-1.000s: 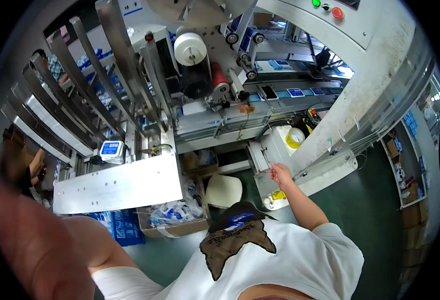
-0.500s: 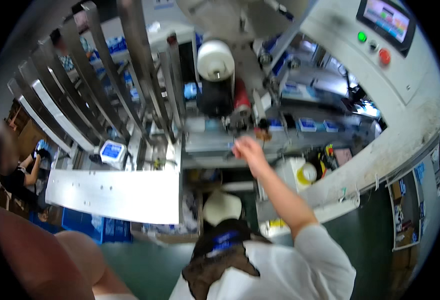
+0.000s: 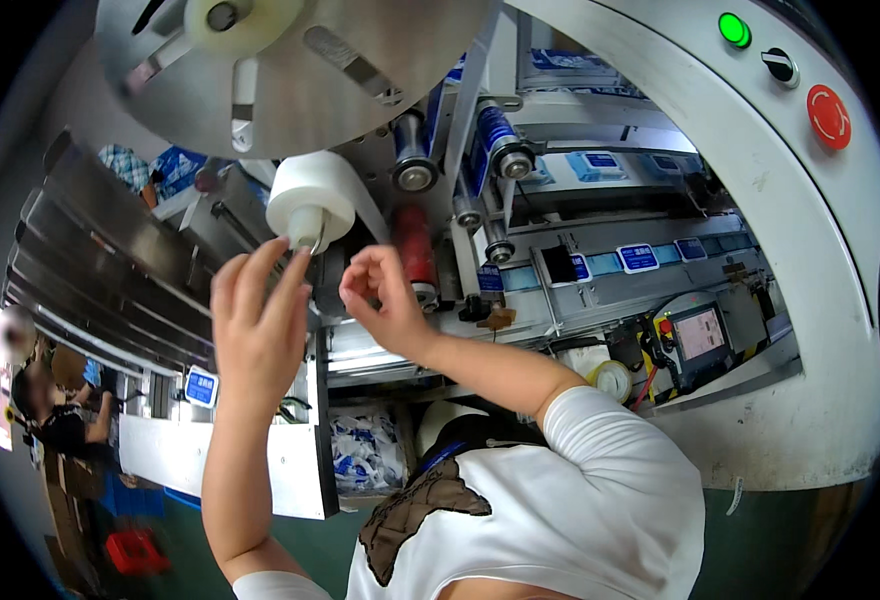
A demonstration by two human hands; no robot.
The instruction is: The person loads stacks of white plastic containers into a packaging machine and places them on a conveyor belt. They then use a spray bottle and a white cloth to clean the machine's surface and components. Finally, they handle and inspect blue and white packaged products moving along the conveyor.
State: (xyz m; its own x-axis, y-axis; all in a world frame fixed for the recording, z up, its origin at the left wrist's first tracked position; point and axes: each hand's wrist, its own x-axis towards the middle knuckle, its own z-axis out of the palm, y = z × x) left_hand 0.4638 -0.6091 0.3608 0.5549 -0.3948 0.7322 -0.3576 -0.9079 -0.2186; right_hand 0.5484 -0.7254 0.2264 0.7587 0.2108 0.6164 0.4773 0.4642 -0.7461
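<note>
My left hand (image 3: 260,325) is raised with its fingers stretched upward and apart, fingertips at the pale hub of a white roll (image 3: 295,190). A thin bent metal pin (image 3: 318,238) sticks out by that hub; whether a fingertip touches it I cannot tell. My right hand (image 3: 385,300) is beside it, fingers curled toward the thumb in a loose pinch. Anything between those fingertips is too small to make out. Just right of this hand stands a red roller (image 3: 415,250). Above the roll hangs a large slotted metal disc (image 3: 270,115).
Several metal rollers (image 3: 415,165) are mounted right of the disc. Labelled blue-and-white packs (image 3: 637,258) lie along a conveyor. Upright metal plates (image 3: 110,250) stand at left. A carton (image 3: 368,455) of scraps sits below. A co-worker (image 3: 70,420) is far left; an emergency button (image 3: 829,117) is upper right.
My view has moved closer to the white roll and disc. My left hand has come up to the roll's hub. My right hand has moved left, away from the conveyor, to beside it.
</note>
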